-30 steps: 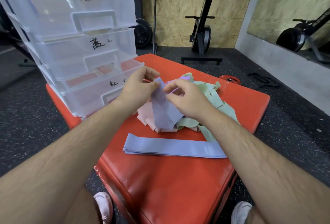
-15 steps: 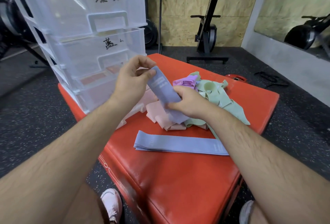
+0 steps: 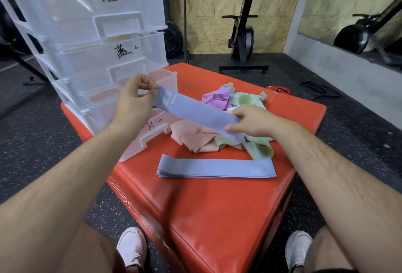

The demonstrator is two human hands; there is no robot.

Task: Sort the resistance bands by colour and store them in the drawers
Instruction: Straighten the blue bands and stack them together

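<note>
Head view: a blue band (image 3: pixel 195 113) is pinched taut by left hand (image 3: pixel 132 101) and right hand (image 3: pixel 250 121), flattened for stacking on the bench-front pile (image 3: pixel 215 168).

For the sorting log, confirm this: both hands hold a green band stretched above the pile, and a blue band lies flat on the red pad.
Wrong on colour: the head view shows the held band is lilac-blue, not green. The left hand and right hand hold it stretched above the pile, and a blue band lies flat on the red pad.

Handwritten 绿 marks the top drawer (image 3: pixel 87 7), 蓝 the second drawer (image 3: pixel 102 62); the pulled-out drawer's (image 3: pixel 141 140) label is blurred.
</note>
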